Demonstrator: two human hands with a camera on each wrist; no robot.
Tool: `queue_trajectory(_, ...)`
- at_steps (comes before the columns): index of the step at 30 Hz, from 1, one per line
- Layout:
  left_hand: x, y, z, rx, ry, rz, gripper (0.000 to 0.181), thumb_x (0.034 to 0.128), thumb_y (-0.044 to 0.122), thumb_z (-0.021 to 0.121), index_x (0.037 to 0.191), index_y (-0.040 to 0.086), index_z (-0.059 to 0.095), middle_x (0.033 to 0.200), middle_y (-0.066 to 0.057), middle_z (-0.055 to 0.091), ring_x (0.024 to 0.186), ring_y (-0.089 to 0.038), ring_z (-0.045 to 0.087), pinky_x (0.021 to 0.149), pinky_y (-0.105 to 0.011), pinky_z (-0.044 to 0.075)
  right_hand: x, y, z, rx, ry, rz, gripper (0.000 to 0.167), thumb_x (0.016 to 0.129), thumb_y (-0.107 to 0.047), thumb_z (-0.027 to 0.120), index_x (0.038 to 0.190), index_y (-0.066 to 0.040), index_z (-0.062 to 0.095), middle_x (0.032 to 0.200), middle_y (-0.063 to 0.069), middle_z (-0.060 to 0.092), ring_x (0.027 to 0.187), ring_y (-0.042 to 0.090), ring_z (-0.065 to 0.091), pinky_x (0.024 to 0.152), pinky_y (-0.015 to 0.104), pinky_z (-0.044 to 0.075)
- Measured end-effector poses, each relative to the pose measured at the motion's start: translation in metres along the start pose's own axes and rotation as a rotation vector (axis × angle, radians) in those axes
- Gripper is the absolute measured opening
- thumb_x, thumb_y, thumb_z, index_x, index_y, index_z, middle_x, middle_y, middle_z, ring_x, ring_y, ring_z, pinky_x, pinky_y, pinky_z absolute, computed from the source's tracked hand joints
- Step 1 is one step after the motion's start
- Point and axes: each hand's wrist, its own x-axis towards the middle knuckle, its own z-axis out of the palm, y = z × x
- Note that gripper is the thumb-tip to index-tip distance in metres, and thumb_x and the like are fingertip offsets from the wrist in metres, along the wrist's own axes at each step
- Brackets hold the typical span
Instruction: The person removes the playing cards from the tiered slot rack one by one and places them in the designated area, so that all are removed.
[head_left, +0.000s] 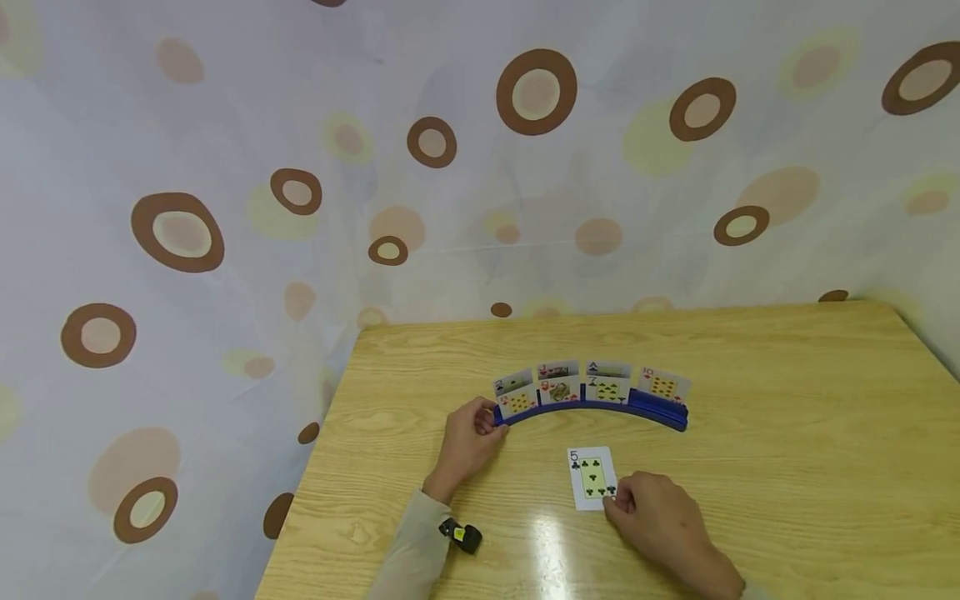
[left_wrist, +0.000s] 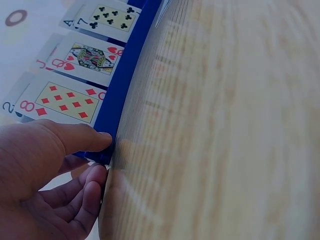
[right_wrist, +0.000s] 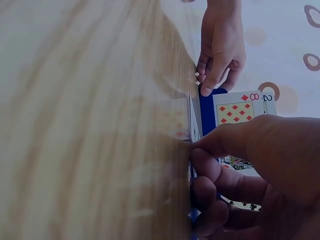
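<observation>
A curved blue playing-card holder (head_left: pixel 654 407) stands on the table with several cards upright in it. In front are the eight of diamonds (left_wrist: pixel 65 101), the queen of hearts (left_wrist: pixel 89 59) and the seven of clubs (head_left: pixel 607 390), each with another card partly hidden behind. The ten of diamonds (head_left: pixel 663 386) stands alone at the right. My left hand (head_left: pixel 467 440) pinches the holder's left end, thumb on its front. Nearer me, the five of clubs (head_left: pixel 592 477) lies face up, and my right hand (head_left: pixel 663 518) pinches its lower right corner between thumb and fingers.
The wooden table (head_left: pixel 810 467) extends to both sides and behind the holder. A patterned cloth (head_left: pixel 465 192) hangs along the table's back and left edges. On my left wrist sits a black strapped device (head_left: pixel 467 537).
</observation>
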Motion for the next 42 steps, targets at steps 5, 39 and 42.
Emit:
queue_trajectory(5, -0.001, 0.0, 0.0, -0.001, -0.009, -0.011, 0.026, 0.0958, 0.006, 0.082, 0.119, -0.002, 0.072, 0.097, -0.013, 0.073, 0.08, -0.005, 0.059, 0.073, -0.017, 0.053, 0.001, 0.002, -0.001, 0.035, 0.003, -0.032, 0.03, 0.095, -0.025, 0.082, 0.073, -0.019, 0.063, 0.069, -0.006, 0.053, 0.064, 0.011, 0.047, 0.058, 0.024, 0.033)
queue_trajectory(39, 0.0, 0.0, -0.001, -0.016, -0.007, -0.003, 0.027, 0.0958, 0.005, 0.082, 0.119, -0.003, 0.072, 0.096, -0.014, 0.072, 0.081, -0.007, 0.059, 0.074, -0.017, 0.052, 0.018, 0.018, -0.014, 0.15, 0.182, -0.168, 0.013, 0.092, -0.01, 0.085, 0.105, -0.011, 0.081, 0.079, -0.007, 0.062, 0.069, 0.002, 0.049, 0.063, 0.021, 0.044)
queue_trajectory(42, 0.0, 0.001, -0.001, -0.026, -0.009, -0.004, 0.026, 0.0961, 0.006, 0.082, 0.119, -0.003, 0.072, 0.096, -0.014, 0.071, 0.08, -0.007, 0.06, 0.074, -0.017, 0.052, 0.026, 0.017, -0.02, 0.171, 0.284, -0.182, 0.01, 0.094, -0.007, 0.083, 0.104, -0.007, 0.081, 0.079, -0.003, 0.066, 0.07, 0.004, 0.053, 0.063, 0.022, 0.047)
